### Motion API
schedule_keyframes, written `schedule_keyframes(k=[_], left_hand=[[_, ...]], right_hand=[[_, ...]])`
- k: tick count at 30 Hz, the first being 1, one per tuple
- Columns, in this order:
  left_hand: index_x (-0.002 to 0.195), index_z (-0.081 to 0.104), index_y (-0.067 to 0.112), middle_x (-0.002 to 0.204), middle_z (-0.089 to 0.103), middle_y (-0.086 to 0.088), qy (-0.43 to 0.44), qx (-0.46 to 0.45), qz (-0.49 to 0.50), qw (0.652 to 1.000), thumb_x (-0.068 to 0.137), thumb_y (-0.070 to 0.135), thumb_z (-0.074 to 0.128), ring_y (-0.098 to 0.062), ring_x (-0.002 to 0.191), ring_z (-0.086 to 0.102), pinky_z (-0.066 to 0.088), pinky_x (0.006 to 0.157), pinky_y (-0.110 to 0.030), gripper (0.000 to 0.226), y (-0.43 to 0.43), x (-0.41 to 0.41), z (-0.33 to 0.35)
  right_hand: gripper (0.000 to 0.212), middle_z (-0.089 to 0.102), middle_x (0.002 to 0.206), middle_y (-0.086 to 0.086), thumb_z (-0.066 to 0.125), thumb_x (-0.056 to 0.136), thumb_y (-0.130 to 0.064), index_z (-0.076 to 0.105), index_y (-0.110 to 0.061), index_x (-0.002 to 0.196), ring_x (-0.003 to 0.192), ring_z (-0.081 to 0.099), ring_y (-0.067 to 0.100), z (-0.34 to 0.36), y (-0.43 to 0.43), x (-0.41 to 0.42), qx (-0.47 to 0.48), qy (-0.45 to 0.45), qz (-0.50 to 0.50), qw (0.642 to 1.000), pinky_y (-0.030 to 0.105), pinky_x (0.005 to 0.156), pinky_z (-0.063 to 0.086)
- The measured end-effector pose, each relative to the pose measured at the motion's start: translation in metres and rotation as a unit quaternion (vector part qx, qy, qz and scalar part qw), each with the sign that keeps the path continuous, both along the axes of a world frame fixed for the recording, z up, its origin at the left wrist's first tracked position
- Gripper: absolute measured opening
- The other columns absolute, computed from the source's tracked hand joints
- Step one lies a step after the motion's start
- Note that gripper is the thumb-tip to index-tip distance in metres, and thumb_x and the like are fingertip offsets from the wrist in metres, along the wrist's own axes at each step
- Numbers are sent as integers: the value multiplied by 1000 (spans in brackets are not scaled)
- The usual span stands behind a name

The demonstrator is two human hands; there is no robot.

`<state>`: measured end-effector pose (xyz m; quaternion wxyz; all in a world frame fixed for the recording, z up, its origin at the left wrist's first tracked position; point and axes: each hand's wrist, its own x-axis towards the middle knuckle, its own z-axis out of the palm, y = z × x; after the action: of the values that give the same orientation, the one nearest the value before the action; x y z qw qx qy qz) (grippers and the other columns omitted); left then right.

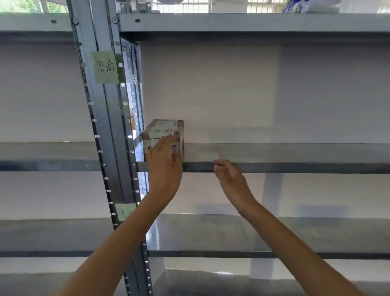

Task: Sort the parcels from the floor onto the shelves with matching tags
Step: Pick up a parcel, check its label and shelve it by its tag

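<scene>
Just beyond left hand (164, 160): parcel (164, 129) sat touching its straight fingertips (172, 140) | right hand (230, 176) hung farther right, loosely curled, empty, at shelf (283, 151) lip.

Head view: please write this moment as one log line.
parcel: on shelf, left end | left hand: straight fingers touch parcel | right hand: empty, near shelf edge | green tag on post: matches parcel's
</scene>
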<state>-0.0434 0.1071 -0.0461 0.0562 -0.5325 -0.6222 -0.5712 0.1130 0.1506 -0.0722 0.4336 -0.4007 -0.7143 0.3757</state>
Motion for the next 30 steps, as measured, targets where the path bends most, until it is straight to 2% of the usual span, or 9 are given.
schedule_keyframes(k=[4,10,14,16,19,23,30], left_hand=[[132,45,19,143,43,-6,44,7,32,999,94,9,42,-26,134,34,29,112,-51,39,-9,13,-6],[128,49,15,140,47,-9,59,22,33,997,93,6,46,-28,133,38,30,111,-54,36,-10,45,-11],[128,50,15,142,46,-8,60,25,44,997,90,5,51,-29,135,36,29,113,-47,39,-13,71,-24],[129,50,16,143,46,-6,57,14,51,997,91,8,52,-27,136,35,27,114,-48,40,-16,85,-34],[134,46,18,145,43,-3,63,-16,68,996,94,12,48,-22,139,32,16,118,-47,40,-26,103,-48],[136,43,18,147,40,-2,85,-35,80,993,96,17,44,-17,141,28,2,119,-38,40,-39,118,-62],[138,41,23,149,37,1,102,-56,85,990,98,25,39,-14,144,21,-3,117,-34,40,-44,150,-68]], right_hand=[[38,50,137,-2,38,98,-36,46,-24,133,112,46,6,0,-8,22,7,-5,5,1000,20,90,34],[39,48,139,-1,38,98,-37,45,-24,135,123,46,14,-2,-10,57,10,-5,6,1000,19,93,33],[39,48,140,0,36,98,-38,44,-25,134,125,46,16,-4,-9,81,14,-22,11,1000,19,93,33],[41,46,142,0,35,98,-40,43,-25,135,128,45,19,-7,-9,92,15,-25,15,999,21,94,33],[40,45,144,-1,35,98,-40,43,-26,135,129,44,19,-16,-12,105,17,-29,25,999,22,95,33],[42,40,148,-2,34,98,-40,39,-28,137,132,41,20,-24,-20,116,16,-28,38,999,23,96,31],[45,35,151,-2,34,98,-39,33,-29,142,136,37,22,-26,-31,152,10,-29,47,998,36,108,31]])
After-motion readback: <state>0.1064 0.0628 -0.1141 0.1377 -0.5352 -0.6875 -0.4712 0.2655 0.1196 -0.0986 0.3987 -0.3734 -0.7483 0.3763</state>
